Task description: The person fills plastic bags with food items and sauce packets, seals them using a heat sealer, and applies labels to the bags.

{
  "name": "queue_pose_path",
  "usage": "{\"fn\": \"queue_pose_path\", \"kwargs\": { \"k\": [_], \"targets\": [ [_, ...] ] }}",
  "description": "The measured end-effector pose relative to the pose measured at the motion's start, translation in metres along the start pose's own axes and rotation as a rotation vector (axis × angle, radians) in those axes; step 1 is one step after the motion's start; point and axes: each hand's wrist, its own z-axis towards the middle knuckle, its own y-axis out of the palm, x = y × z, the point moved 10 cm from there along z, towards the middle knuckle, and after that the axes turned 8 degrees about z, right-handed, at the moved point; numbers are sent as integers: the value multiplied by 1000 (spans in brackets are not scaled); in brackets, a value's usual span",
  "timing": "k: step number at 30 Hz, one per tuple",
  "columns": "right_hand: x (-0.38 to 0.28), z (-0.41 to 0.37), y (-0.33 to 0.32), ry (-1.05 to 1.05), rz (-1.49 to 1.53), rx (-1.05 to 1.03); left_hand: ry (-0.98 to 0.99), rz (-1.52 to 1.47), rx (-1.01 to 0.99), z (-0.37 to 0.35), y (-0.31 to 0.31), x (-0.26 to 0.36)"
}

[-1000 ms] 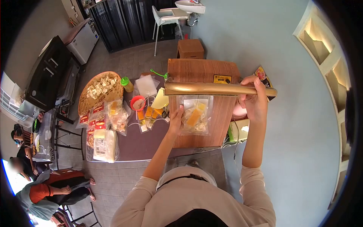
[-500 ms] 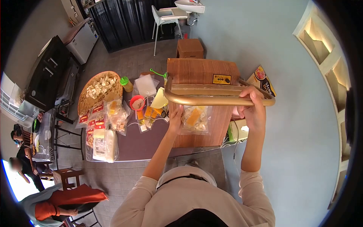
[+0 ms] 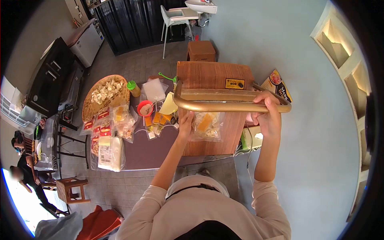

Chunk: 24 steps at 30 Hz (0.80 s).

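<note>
A wood-patterned sealing machine with a gold tubular handle bar stands on the table. The fingers of my right hand are wrapped round the right part of the bar. Below the bar, a clear plastic bag with pale pieces and an orange packet lies on the machine's wooden surface. My left hand is at the left edge of this bag, its fingertips partly under the bar; whether it pinches the bag cannot be made out.
Left on the brown table are a woven tray of pale pieces, filled bags, a stack of plastic bags, a red bowl and a green-capped bottle. A menu box stands by the wall.
Both my hands, the bar and the bag look unmoved. At the lower left, a person in red and grey has shifted down toward the frame edge, uncovering a wooden stool.
</note>
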Motion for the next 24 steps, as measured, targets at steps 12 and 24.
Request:
{"fn": "queue_pose_path", "kwargs": {
  "k": [12,24],
  "targets": [
    [11,-14,-4,38,2,-32,52,47,69,11,-18,-9],
    [49,-65,-13,168,-17,-78,68,47,-23,9,-2,-4]
  ]
}}
